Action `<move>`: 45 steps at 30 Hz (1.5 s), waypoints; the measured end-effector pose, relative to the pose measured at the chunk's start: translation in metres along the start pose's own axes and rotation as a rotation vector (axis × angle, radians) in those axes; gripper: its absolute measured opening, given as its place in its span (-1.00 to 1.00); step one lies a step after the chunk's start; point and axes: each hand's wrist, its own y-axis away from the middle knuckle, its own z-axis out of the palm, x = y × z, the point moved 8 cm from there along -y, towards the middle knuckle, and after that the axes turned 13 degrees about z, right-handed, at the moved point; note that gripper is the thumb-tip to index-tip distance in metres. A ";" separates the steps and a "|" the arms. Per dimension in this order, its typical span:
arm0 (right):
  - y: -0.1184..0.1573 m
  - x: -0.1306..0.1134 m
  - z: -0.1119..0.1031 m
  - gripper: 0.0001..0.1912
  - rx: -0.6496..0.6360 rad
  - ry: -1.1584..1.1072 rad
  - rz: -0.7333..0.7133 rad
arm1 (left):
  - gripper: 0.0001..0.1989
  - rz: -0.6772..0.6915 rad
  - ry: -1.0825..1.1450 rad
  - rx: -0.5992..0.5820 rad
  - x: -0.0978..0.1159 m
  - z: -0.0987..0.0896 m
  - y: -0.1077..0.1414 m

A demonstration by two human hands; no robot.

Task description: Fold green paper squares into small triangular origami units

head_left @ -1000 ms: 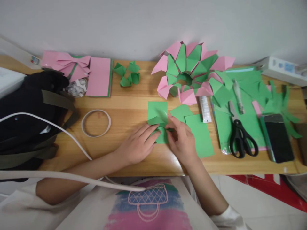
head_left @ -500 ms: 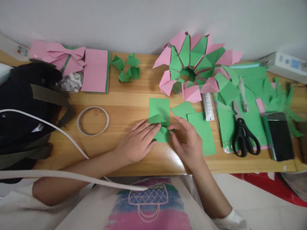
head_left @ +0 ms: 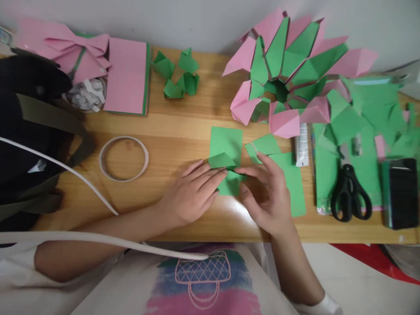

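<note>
A small folded piece of green paper (head_left: 222,160) lies over a green paper square (head_left: 226,140) near the table's front. My left hand (head_left: 197,192) is on the folded paper from the left, fingers pressed together along its fold and thumb below. What lies under those fingers is hidden. From the right, my right hand (head_left: 269,192) reaches to the same paper, index fingertip at its right tip. Its thumb is apart from the index finger, with a gap between. Beside that hand are a small cut green piece (head_left: 262,146) and another green sheet (head_left: 297,183).
Behind stands a pink and green paper ring of folded petals (head_left: 278,74). Black-handled scissors (head_left: 351,192), a white tube (head_left: 302,146) and a dark phone-like object (head_left: 400,192) are at right. A tape roll (head_left: 101,159), small green folded pieces (head_left: 164,65) and a black bag (head_left: 42,144) are leftward.
The camera view has shifted, so the things on the table appear spread outward. My right hand's thumb has drawn back from the index finger, while my left hand stays on the folded paper.
</note>
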 end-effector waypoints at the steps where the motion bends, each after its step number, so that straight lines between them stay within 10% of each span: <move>1: 0.000 0.000 0.001 -0.26 -0.001 0.028 -0.005 | -0.66 0.000 -0.006 0.002 0.000 0.000 0.000; 45: 0.002 0.007 -0.001 -0.34 0.080 -0.029 0.101 | -0.64 -0.057 -0.004 -0.047 0.004 -0.001 -0.003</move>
